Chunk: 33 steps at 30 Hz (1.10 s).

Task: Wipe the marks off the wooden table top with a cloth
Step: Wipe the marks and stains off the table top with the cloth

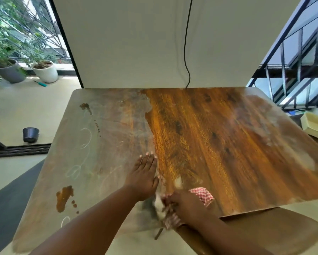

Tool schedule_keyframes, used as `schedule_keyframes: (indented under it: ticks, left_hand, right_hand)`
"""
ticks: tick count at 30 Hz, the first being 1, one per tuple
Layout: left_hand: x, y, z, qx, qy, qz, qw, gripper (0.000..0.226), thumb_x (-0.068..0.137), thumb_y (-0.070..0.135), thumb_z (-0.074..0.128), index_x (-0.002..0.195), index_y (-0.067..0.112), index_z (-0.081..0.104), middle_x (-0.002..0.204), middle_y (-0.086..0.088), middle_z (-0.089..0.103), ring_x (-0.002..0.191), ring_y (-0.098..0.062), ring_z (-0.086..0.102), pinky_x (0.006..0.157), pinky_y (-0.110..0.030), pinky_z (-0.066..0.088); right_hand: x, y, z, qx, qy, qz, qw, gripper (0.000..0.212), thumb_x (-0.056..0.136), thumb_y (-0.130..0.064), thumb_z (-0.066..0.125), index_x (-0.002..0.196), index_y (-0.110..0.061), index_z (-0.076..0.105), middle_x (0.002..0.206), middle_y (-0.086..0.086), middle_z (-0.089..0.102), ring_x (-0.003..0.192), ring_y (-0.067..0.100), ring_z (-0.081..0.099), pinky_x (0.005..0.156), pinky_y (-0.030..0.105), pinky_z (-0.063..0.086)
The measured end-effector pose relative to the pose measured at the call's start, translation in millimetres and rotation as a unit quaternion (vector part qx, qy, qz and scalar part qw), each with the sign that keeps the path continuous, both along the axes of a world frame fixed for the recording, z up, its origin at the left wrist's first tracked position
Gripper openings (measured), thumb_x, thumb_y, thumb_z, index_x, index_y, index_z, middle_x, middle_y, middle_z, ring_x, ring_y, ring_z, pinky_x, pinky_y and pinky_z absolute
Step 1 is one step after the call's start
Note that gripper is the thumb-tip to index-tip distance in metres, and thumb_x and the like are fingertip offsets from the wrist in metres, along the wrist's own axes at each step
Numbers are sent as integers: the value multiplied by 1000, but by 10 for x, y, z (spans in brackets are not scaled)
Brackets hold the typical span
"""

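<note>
Surface: wooden table top (200, 137), its left part dull and grey with a film, its middle band glossy orange-brown, its far right edge hazy again.
Marks: pale looping chalk lines (85, 138) on the left part; a brown spill (63, 197) near the front left edge and a smaller brown stain (85, 106) near the back.
Cloth: red-and-white checked cloth (202, 195), bunched at the front edge of the surface, partly blurred.
Right hand: right hand (186, 205) closed over the cloth, fingers curled into its folds.
Left hand: left hand (143, 176) flat on the surface, palm down, fingers straight and close together, just beside the cloth.
Background: white wall panel (127, 43) with a black cable (186, 43); potted plants (44, 70) on the floor at left.
</note>
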<state>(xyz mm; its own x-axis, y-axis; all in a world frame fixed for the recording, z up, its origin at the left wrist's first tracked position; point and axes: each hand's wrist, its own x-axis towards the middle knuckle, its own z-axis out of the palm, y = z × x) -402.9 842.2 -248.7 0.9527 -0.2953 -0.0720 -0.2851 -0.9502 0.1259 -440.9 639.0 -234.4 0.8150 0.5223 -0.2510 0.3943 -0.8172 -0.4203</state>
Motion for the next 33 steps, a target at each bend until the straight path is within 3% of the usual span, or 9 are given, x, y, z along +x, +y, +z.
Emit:
schedule_keyframes:
  ticks: [4,9,12,16,19,23,27,30,33]
  left_hand:
    - [-204,11,-85,-3,2,-26,1000,69,96,49,10,150,11,-11,159,-9,-16,139,-18,-30,106,-33,-30]
    - [-249,69,-102,3,-1,-23,1000,70,95,51,9,150,10,-10,160,-9,-11,137,-18,-31,104,-33,-33]
    - [-242,72,-91,11,2,-25,1000,70,97,49,12,151,9,-7,160,-10,-9,142,-19,-24,107,-33,-30]
    - [-195,-21,-105,9,10,-5,1000,69,97,48,14,151,9,-8,160,-11,-10,145,-20,-19,110,-35,-25]
    - [-141,-75,-98,14,16,3,1000,70,98,47,15,151,9,-7,160,-11,-9,146,-21,-17,114,-37,-21]
    - [-98,-120,-123,19,18,28,999,70,98,48,14,151,9,-7,160,-11,-9,146,-21,-17,114,-37,-20]
    - [-79,-261,-230,6,29,89,996,68,97,46,12,151,8,-6,160,-13,-7,146,-23,-16,116,-38,-18]
    - [-62,-364,-277,-9,21,126,992,67,98,45,12,151,7,-5,160,-14,-6,146,-24,-15,116,-38,-18]
    - [-45,-385,-284,-19,8,146,989,67,97,46,8,151,8,-3,160,-12,-6,146,-21,-17,114,-35,-22]
  right_hand:
    - [-103,-274,25,-55,57,10,997,42,78,-8,51,107,-33,67,113,-10,65,101,9,58,86,21,45]
    - [2,-336,40,-73,3,-68,995,32,84,-15,49,107,-34,61,116,-7,62,105,13,56,87,22,39]
    - [-43,-243,11,-89,-10,-30,996,35,85,-30,53,119,-35,51,120,-3,60,107,19,57,91,30,42]
    - [-137,-365,-42,-104,18,65,992,31,81,-37,49,111,-30,52,107,0,64,97,21,60,78,32,45]
    - [-6,-475,-17,-99,24,89,991,27,82,-38,50,108,-33,50,108,-1,60,96,20,58,78,32,46]
    - [288,-487,-60,-97,-62,34,993,36,89,-24,47,125,-33,47,114,2,60,100,20,57,85,32,46]
    - [675,-64,-61,-25,-85,-33,996,28,88,-22,45,113,-25,58,106,4,63,92,22,59,73,29,42]
    - [596,-102,-123,-28,-98,25,994,23,87,-29,49,106,-27,60,100,1,65,83,18,60,68,28,43]
    - [413,-561,-208,-63,-80,99,990,29,86,-29,49,114,-30,55,104,0,64,88,19,60,71,29,46]
